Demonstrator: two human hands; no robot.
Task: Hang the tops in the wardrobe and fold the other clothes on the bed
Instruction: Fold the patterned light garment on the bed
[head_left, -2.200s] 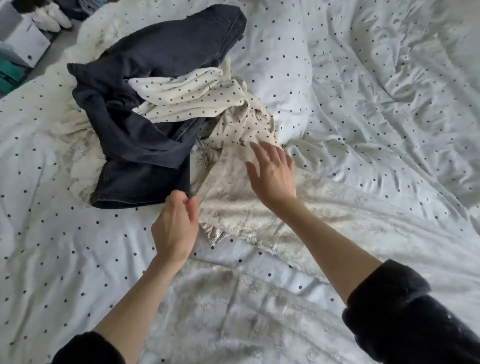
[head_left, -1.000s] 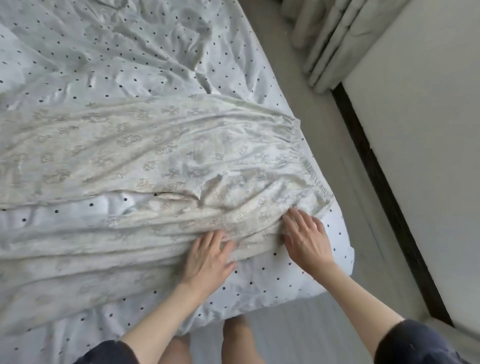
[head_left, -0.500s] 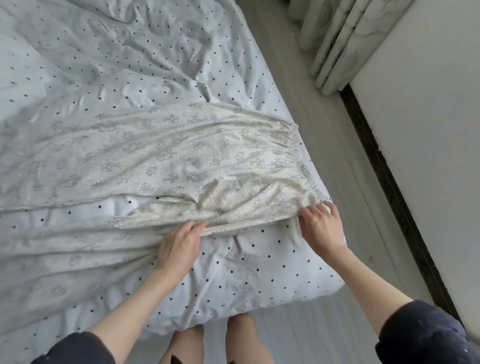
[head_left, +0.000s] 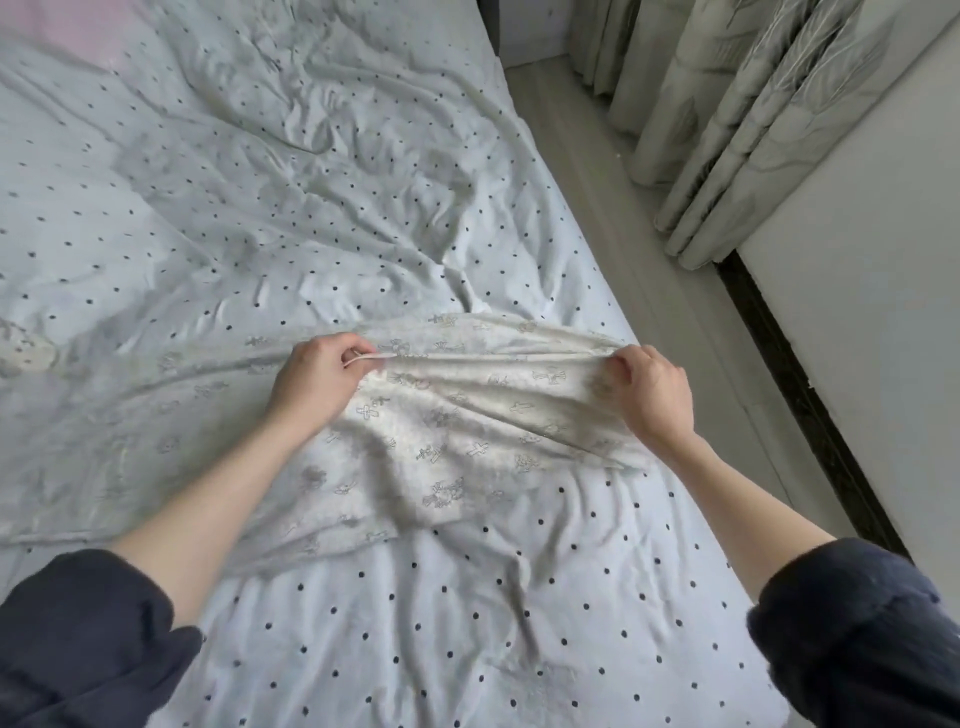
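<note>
At centre frame, the left hand (head_left: 317, 382) and right hand (head_left: 652, 397) each close their grip on one edge of the pale patterned garment (head_left: 441, 441), lifting it off the dotted bed (head_left: 363, 623), curtains (head_left: 727, 104) upper right.

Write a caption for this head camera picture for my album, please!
Both hands, left and right, lift one edge of pale patterned trousers over the dotted bed.
</note>
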